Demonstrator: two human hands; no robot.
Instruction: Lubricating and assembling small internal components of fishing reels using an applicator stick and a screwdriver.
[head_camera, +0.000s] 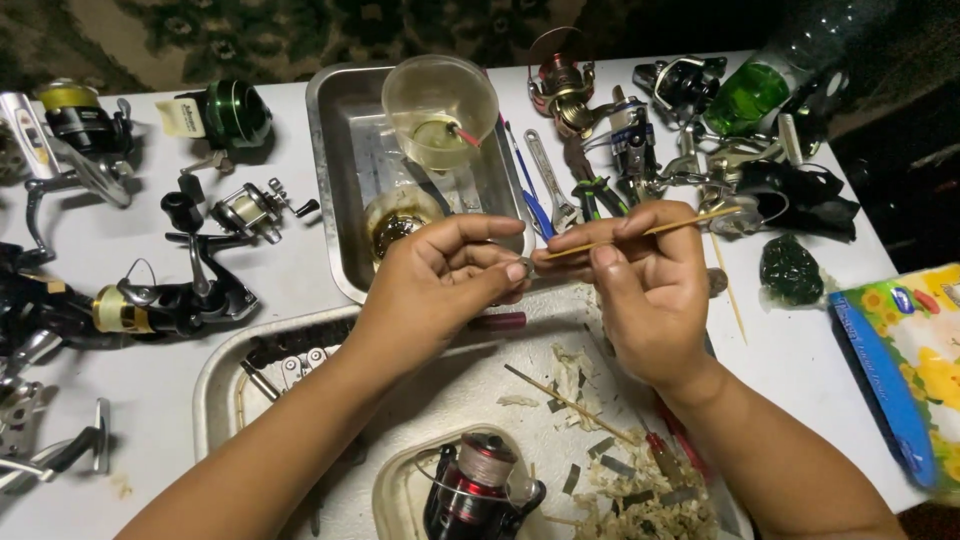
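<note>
While both hands hover over the white bench (150, 390), the left hand (435, 285) has its fingers (490, 275) pinched on a tiny metal part (524, 268) — too small to say what it is. Right hand (645, 290) grips a thin wooden stick (640, 232) between thumb and fingers, its near tip right against that part. Below them sits a round metal tray (215, 385) with wood shavings (630, 490) and a red-and-black fishing reel (478, 490) at 6 o'clock. A rectangular steel pan (335, 190) sits at 12, with a clear plastic cup (440, 110) on it — more reels at 9 o'clock.
</note>
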